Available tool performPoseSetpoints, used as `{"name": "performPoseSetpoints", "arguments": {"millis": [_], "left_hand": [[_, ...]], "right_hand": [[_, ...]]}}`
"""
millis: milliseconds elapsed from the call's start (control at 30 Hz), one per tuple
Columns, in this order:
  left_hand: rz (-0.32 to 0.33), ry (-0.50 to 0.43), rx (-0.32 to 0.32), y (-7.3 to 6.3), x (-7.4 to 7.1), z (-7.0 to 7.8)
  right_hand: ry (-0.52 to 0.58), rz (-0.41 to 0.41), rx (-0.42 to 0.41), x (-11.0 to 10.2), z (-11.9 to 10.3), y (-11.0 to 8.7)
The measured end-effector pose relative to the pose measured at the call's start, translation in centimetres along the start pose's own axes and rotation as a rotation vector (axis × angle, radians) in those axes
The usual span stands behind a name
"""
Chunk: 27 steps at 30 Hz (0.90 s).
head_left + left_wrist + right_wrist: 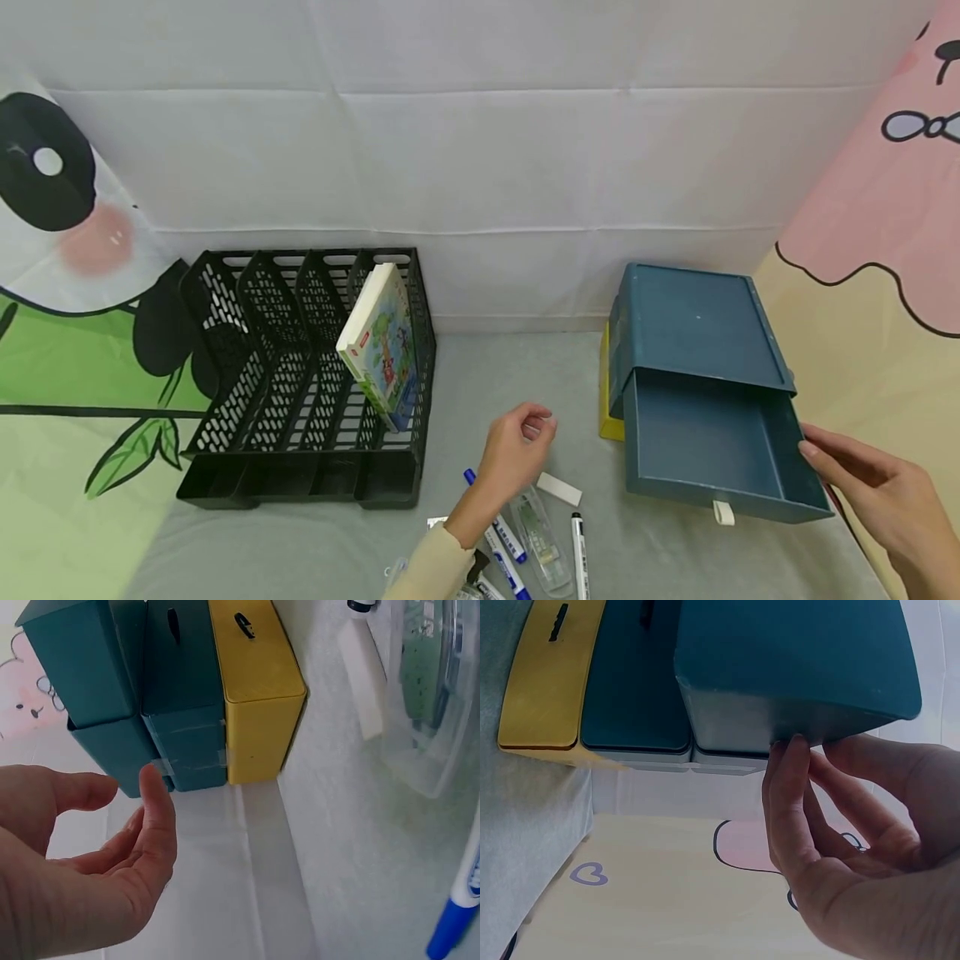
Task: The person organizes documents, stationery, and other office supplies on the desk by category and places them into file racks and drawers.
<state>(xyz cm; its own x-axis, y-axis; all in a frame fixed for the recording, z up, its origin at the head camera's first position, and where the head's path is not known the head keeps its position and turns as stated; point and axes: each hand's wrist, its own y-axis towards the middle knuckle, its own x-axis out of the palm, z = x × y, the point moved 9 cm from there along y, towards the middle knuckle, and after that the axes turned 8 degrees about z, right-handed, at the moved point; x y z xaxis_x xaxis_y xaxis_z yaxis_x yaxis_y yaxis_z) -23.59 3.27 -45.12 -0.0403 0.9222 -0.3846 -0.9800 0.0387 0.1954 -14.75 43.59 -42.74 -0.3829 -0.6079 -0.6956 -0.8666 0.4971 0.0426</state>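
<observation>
My left hand (517, 450) hovers above several pens on the grey table, its fingers loosely bent. Nothing shows between its thumb and fingers in the left wrist view. On the right, my right hand (892, 492) touches the right side wall of a blue drawer (705, 492), fingertips (799, 746) at the wall's outer face. That drawer is pulled out of the blue drawer unit (697, 325), and its visible inside holds nothing. Beneath my left hand lie a blue-capped marker (510, 542), a clear plastic case (540, 542), a white eraser-like block (558, 489) and a black-capped marker (579, 554).
On the left stands a black mesh organizer (300, 454) with dividers. A picture book (386, 350) leans in its right compartment. Below the blue unit is a yellow drawer (262, 727). A pale cloth wall (480, 167) rises behind the table.
</observation>
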Motion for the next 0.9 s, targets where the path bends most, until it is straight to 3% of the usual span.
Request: {"name": "performPoseSetpoints", "arguments": {"millis": [233, 567, 900], "left_hand": [[-0.023, 0.032, -0.047, -1.7, -0.4, -2.3], [-0.058, 0.133, -0.175, -4.6, -0.1, -5.8], [-0.093, 0.214, -0.182, -6.8, 0.0, -6.9]], "right_hand": [[-0.002, -0.007, 0.024, -0.1, 0.0, -0.1], [0.002, -0.025, 0.06, 0.0, 0.3, -0.1], [0.005, -0.012, 0.035, 0.0, 0.3, -0.1]]}}
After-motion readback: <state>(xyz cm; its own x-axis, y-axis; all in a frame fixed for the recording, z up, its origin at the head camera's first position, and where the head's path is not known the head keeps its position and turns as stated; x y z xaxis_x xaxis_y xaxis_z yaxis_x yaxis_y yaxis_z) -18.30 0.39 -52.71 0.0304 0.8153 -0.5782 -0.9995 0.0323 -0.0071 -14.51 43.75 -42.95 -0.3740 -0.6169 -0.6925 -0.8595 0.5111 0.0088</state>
